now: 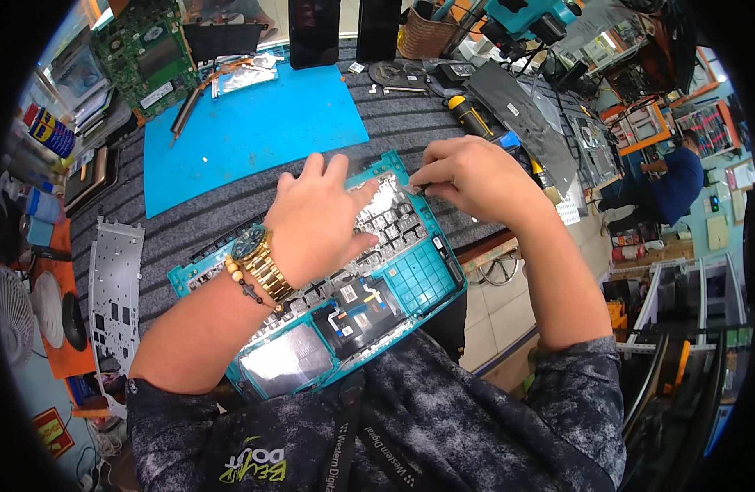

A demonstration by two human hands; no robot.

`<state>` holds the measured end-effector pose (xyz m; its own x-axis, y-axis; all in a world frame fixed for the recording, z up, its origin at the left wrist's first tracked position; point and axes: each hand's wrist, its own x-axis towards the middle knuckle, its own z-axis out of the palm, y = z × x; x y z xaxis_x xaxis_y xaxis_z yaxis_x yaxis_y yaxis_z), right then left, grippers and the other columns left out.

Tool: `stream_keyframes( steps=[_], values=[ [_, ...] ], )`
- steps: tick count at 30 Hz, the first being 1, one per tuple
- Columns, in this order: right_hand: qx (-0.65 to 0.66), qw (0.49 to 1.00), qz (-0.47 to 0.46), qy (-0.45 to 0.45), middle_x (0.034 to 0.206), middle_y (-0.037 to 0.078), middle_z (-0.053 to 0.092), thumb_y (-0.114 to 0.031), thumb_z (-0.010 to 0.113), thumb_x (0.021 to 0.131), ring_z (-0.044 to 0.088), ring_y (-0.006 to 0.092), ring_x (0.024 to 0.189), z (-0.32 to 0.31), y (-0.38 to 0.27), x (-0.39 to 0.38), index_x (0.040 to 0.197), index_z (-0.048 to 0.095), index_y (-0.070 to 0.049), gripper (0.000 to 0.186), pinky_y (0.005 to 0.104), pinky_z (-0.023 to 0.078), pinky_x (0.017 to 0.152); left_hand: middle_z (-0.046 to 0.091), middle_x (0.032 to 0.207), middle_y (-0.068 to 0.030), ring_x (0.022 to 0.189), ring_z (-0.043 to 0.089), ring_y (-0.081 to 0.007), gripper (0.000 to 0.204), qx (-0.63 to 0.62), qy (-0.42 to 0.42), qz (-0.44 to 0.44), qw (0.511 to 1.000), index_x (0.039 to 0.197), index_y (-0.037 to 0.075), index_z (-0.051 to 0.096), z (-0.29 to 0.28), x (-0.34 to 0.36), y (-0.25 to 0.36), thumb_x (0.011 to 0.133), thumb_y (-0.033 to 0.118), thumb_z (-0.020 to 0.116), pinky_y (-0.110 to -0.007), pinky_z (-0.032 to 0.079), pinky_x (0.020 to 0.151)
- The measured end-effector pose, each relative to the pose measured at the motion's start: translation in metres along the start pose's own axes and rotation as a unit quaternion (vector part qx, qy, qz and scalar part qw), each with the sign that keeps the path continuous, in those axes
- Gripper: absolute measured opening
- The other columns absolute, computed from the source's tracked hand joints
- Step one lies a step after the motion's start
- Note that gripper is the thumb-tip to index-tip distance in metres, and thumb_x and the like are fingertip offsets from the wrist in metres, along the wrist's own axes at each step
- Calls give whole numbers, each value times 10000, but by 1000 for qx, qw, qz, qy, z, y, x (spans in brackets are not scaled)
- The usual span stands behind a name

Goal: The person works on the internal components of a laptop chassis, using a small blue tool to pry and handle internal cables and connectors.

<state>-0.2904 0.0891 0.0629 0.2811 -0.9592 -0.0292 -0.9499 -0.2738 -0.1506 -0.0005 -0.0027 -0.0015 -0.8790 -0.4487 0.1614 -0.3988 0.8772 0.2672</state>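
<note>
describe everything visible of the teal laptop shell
The laptop shell looks like teal plastic, with a silvery cut-out plate, a ribbed grid, a dark central module with ribbon-like strips and a shiny pale panel. It lies diagonally, partly over the grey striped surface. The left hand is spread over it; the right hand is at the far right corner, contact unclear. The left arm hides part.
</note>
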Motion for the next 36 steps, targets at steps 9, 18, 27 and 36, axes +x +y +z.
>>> stream_keyframes(
  steps=[9,18,27,36],
  values=[
    [47,995,84,36,1169,123,847,-102,888,1061,835,402,1048,8,-23,-25,1283,944,-92,229,513,669,942,679,1404,-139,1371,654,-371,759,0,9,-6,1000,1622,212,829,0,-2,1,952,525,1002,-559,601,1004],
    [162,972,124,114,1153,181,850,-82,857,1098,828,420,1030,43,-33,-39,1327,926,-61,239,500,656,937,677,1395,-145,1323,664,-371,774,1,20,1,1000,1616,230,832,3,-3,0,924,517,1026,-540,606,980],
    [112,975,150,117,1155,159,839,-94,870,1085,832,415,1046,43,-44,-39,1321,927,-65,244,503,663,940,683,1398,-146,1326,667,-373,771,-4,19,-2,1000,1619,225,831,2,-3,0,929,510,1022,-541,607,990],
    [98,977,150,113,1156,130,841,-106,885,1074,839,394,1049,41,-44,-40,1308,932,-73,241,493,668,933,687,1398,-146,1343,670,-371,764,-2,20,0,1000,1620,217,831,2,-3,0,940,513,1014,-546,606,1001]
  ],
)
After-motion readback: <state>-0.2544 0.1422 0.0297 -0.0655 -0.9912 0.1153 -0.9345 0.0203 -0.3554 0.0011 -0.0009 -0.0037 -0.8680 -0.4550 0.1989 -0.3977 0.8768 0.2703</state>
